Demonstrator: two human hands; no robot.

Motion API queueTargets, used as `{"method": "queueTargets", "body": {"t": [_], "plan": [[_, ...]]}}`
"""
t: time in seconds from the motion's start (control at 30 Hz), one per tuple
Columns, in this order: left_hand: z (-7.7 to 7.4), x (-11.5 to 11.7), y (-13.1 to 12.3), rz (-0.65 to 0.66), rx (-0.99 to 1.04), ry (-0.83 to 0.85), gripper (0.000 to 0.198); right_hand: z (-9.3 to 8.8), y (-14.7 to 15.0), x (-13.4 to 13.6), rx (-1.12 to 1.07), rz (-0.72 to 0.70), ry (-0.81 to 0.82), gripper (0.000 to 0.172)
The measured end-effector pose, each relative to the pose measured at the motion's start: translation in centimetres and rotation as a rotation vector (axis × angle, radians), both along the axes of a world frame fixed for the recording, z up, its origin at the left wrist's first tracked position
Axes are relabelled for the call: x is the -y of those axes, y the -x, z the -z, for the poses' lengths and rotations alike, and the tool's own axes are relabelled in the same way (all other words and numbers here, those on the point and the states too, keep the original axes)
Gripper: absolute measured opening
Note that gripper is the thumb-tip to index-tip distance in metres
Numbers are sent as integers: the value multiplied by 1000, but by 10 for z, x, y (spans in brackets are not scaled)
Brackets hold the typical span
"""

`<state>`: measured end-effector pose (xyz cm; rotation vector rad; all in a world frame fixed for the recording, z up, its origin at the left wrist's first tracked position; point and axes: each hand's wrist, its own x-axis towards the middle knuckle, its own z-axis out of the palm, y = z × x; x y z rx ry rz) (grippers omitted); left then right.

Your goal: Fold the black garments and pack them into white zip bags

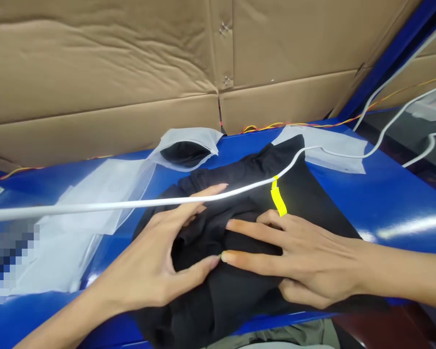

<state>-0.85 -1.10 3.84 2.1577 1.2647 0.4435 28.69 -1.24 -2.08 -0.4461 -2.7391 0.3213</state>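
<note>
Black cloth garment (pixel 218 295) bunched on the blue tabletop (pixel 396 203), long axis running away from the body; left hand (pixel 145 266) and right hand (pixel 312 261) on top of it, fingers spread flat, fingertips almost meeting, right hand nearer its yellow tag (pixel 278 198).

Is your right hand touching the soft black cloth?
Touching. The head view shows the bare right hand lying with its fingers flat on the soft black cloth, with no gap between them.
</note>
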Motion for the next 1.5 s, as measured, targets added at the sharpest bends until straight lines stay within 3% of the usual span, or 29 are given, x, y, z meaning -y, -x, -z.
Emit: {"method": "queueTargets", "body": {"t": [0.07, 0.13, 0.3, 0.43, 0.6, 0.77, 0.87, 1.0, 1.2, 1.4, 1.5], "plan": [[4, -5, 4, -48, 76, 54, 42, 2, -1, -1, -9, 5, 1, 93], [6, -10, 9, -95, 185, 118, 35, 4, -3, -2, -40, 44, -12, 83], [4, -11, 8, -92, 225, 151, 46, 7, -3, -3, -218, 154, -42, 59], [4, -12, -3, -197, 245, 246, 41, 7, -1, 0, -231, 149, -23, 63], [7, -16, -8, -417, 629, 580, 81, 7, -2, -2, -301, 208, 89, 69], [7, -16, -14, -503, 744, 618, 82, 2, 0, -6, -194, 345, 188, 71], [6, -14, -16, -494, 809, 597, 75, -3, 1, -6, -179, 352, 214, 71], [7, -14, -13, -445, 844, 617, 77, -4, -1, -3, -268, 350, 129, 63], [16, -17, -5, -359, 743, 519, 70, 1, -3, -5, -385, 469, 61, 50], [18, -17, 0, -306, 654, 469, 62, 3, -2, -10, -337, 466, 134, 44], [16, -18, 3, -295, 605, 438, 62, 4, -4, -12, -362, 480, 93, 51]]}}
